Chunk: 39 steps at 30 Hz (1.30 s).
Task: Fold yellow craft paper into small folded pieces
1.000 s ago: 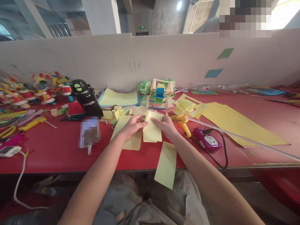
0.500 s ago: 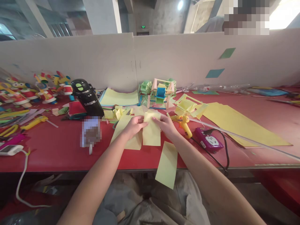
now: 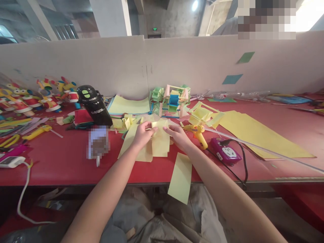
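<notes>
Both hands meet over the red table [image 3: 76, 172], holding a narrow pale yellow sheet [image 3: 160, 143] upright between them: the left hand [image 3: 143, 135] pinches its upper left edge, thumb in front, and the right hand [image 3: 177, 135] has its thumb against the upper right edge, fingers curled behind. Gripping it at the top on both sides presumably keeps the paper taut and its edges easy to line up, while the lower part hangs free. Another yellow sheet [image 3: 144, 155] lies under and beside the left wrist, and a loose strip [image 3: 180, 179] juts over the table's front edge, probably left near the body so it is quick to reach. Just right of the right hand, the yellow glue gun [image 3: 199, 135] lies near the purple socket block [image 3: 226, 152], perhaps because its cord is short. Behind the hands stands a small wooden frame [image 3: 174, 101] with blue and green paper, its base partly lost among scraps. The fingertips behind the held sheet are hidden, so how firmly they press, and whether the paper is one layer or several, I cannot tell; a mosaic patch masks something left of the left forearm
</notes>
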{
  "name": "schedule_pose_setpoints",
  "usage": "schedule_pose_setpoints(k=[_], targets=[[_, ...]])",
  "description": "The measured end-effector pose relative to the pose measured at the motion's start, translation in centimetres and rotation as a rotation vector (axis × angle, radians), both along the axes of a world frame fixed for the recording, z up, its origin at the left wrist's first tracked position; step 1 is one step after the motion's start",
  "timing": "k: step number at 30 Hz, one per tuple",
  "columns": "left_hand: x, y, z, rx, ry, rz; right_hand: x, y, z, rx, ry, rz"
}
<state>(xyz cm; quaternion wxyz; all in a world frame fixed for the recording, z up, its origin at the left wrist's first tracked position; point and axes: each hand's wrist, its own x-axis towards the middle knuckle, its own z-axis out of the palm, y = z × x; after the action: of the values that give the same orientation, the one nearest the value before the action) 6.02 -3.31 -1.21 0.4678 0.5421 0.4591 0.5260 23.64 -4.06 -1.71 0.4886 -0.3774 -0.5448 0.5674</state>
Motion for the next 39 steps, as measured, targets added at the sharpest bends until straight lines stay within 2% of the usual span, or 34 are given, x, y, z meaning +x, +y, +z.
schedule_pose_setpoints(k=[3,11,14,18,21,25,30,35,39], targets=[[-0.2,0.2,-0.1,0.035,-0.017,0.077,0.0,-0.2,0.2,-0.074,0.014,0.112],[-0.3,0.2,0.7,-0.055,-0.298,0.081,0.0,-0.1,0.1,0.012,-0.031,0.065],[-0.5,0.4,0.9,-0.066,-0.427,0.090,0.0,0.0,0.0,0.119,-0.142,-0.053],[-0.6,0.4,1.2,-0.157,-0.551,0.015,0.0,0.2,-0.3,0.446,-0.259,-0.296],[-0.5,-0.1,1.6,-0.218,-0.557,-0.119,0.1,0.2,-0.4,0.595,-0.333,-0.357],[-0.4,-0.7,2.0,-0.172,-0.518,-0.291,0.3,0.0,-0.1,0.552,-0.372,-0.348],[-0.2,-0.6,1.6,-0.066,-0.386,-0.248,0.4,-0.1,0.0,0.479,-0.355,-0.228],[0.0,-0.5,1.3,-0.005,-0.389,-0.222,0.4,0.3,-0.8,0.616,-0.427,-0.218],[0.0,-0.5,1.3,0.031,-0.428,-0.265,0.3,0.4,-1.1,0.697,-0.481,-0.230]])
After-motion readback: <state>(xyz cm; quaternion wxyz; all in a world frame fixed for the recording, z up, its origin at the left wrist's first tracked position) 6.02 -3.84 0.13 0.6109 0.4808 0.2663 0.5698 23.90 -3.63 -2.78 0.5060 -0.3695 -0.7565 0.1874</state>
